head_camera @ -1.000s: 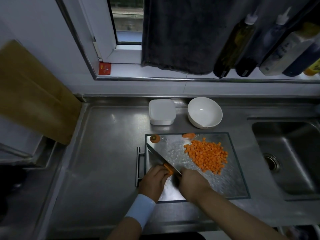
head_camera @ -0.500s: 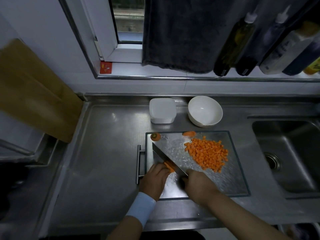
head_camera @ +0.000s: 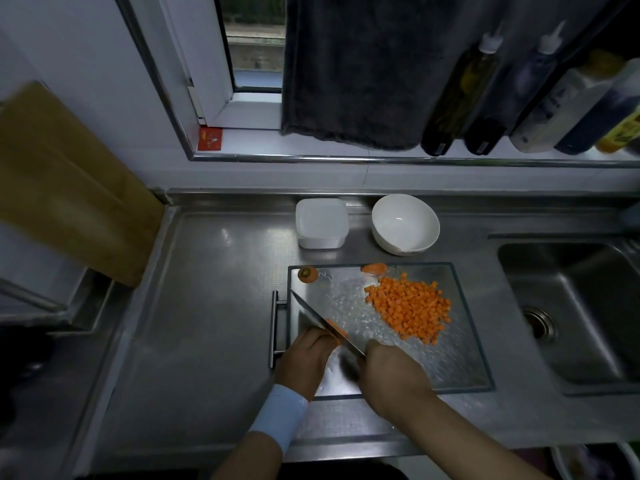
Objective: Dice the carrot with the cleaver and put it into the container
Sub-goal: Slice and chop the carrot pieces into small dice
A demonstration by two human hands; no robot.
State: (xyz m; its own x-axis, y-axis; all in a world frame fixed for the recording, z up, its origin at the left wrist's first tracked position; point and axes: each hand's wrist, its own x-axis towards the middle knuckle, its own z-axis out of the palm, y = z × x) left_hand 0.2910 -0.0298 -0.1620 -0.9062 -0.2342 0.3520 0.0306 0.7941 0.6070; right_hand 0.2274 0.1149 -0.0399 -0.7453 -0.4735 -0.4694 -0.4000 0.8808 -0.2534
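On the glass cutting board (head_camera: 460,358) my right hand (head_camera: 388,372) grips the cleaver (head_camera: 318,317), its blade running diagonally toward the far left. My left hand (head_camera: 304,358) presses down a small remaining carrot piece (head_camera: 336,329) right beside the blade. A heap of diced carrot (head_camera: 410,308) lies on the board's right half. The carrot's stem end (head_camera: 307,274) and a tip piece (head_camera: 374,268) rest at the far edge. Behind the board stand a white square container (head_camera: 321,221) and a white bowl (head_camera: 404,224).
The steel counter (head_camera: 214,306) stretches to the left. A sink (head_camera: 575,306) lies right of the board. A wooden board (head_camera: 69,188) leans at the far left. Bottles (head_camera: 460,88) and a dark towel (head_camera: 356,71) line the window ledge.
The cleaver has shifted slightly along the carrot piece between chops. Both hands stay at the board's near left corner, and the diced heap is unchanged.
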